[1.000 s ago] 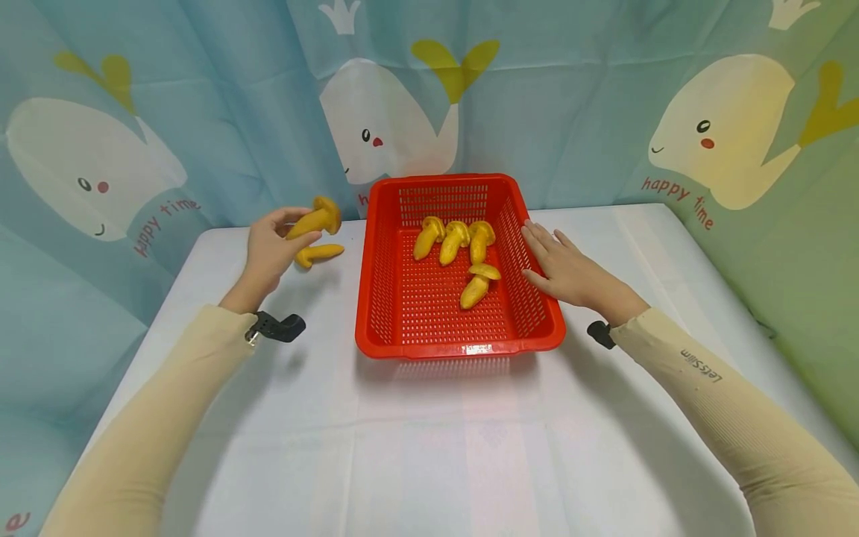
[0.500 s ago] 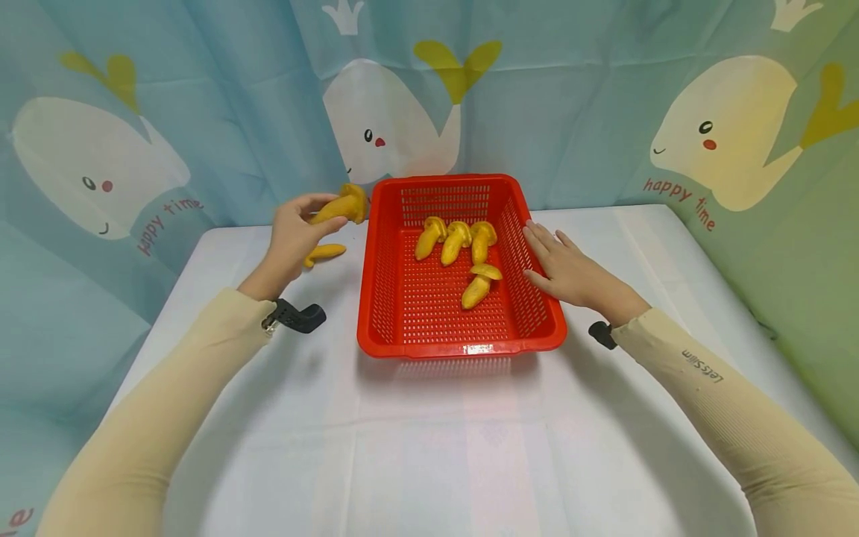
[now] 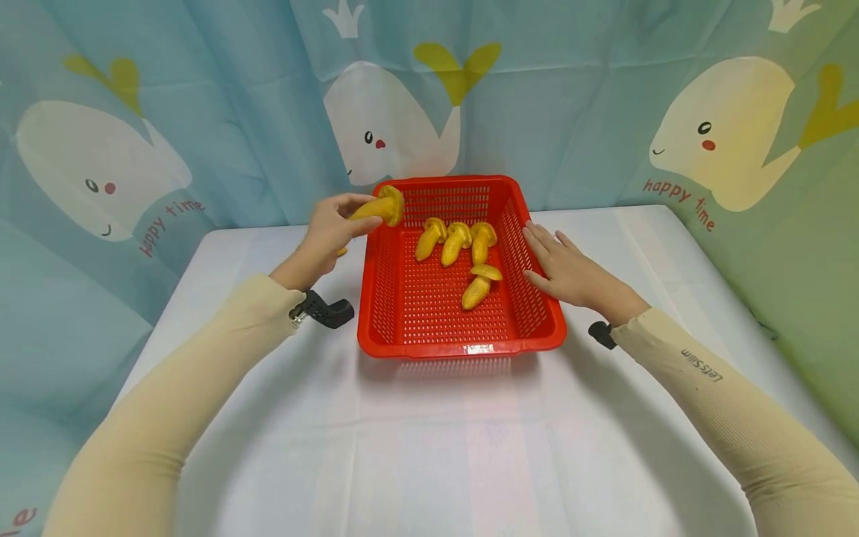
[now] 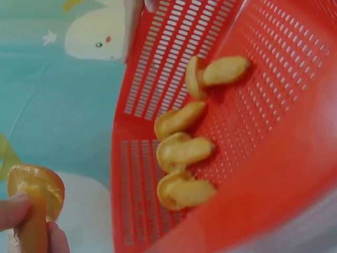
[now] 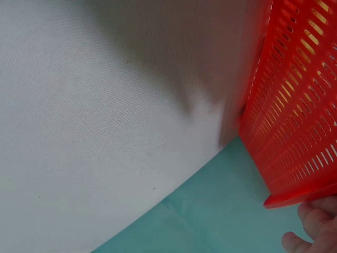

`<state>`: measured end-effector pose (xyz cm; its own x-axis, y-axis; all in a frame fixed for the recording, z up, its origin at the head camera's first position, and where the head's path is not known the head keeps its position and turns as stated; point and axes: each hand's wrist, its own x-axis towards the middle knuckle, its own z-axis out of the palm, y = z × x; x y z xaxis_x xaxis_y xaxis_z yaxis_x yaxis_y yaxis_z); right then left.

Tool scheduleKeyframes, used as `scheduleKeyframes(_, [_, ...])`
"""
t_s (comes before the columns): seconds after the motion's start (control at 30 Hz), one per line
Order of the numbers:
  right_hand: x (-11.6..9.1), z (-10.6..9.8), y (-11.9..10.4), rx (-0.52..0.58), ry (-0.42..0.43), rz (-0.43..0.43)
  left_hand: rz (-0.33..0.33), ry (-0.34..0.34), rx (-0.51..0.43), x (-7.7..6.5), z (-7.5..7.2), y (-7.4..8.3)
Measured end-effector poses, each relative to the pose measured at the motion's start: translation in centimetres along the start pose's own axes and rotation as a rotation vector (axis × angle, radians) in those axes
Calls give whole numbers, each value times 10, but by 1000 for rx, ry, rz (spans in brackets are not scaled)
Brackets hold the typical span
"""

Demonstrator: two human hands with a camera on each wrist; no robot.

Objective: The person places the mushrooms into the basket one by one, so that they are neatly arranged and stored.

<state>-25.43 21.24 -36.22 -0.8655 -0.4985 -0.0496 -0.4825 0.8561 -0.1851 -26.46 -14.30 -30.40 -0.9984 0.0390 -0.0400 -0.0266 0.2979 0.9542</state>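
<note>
In the head view my left hand (image 3: 329, 231) pinches a yellow mushroom (image 3: 379, 208) by its stem, cap pointing right, over the left rim of a red plastic basket (image 3: 463, 350). The left wrist view shows thumb and fingers on the stem of that mushroom (image 4: 36, 205). Several similar mushrooms lie inside the basket: a row near the back, and a single mushroom (image 3: 477, 291) nearer the front right. With fingers straight, my right hand (image 3: 570, 268) rests on the basket's right rim. Mostly hidden behind my left hand, a yellow piece (image 3: 341, 251) lies on the table.
The basket stands on a white-covered table (image 3: 463, 440). Behind it hangs a blue curtain (image 3: 557, 134) printed with whales, close to the table's back edge. A black strap (image 3: 329, 309) hangs from my left wrist.
My left hand has moved right with the mushroom, from the table's left side to the basket's left rim. It now covers most of the yellow piece there. My right hand has stayed put.
</note>
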Motion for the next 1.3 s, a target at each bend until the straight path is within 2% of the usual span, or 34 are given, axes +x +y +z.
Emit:
scheduleKeyframes(0.3, [1, 1, 1, -10, 1, 3, -74, -32, 3, 2, 25, 6])
scheduleKeyframes(0.53, [2, 1, 2, -6, 0, -2, -134, -91, 9, 8, 49, 7])
scheduleKeyframes(0.73, [2, 1, 2, -10, 3, -10, -160, -107, -12, 15, 67, 3])
scheduleKeyframes(0.9, [2, 1, 2, -15, 3, -13, -169, -103, 51, 18, 80, 0])
scheduleKeyframes(1.03, [2, 1, 3, -21, 3, -19, -197, -109, 86, 21, 89, -5])
scheduleKeyframes(1.3, [2, 2, 4, -21, 9, -22, -273, -100, 75, 26, 103, -17])
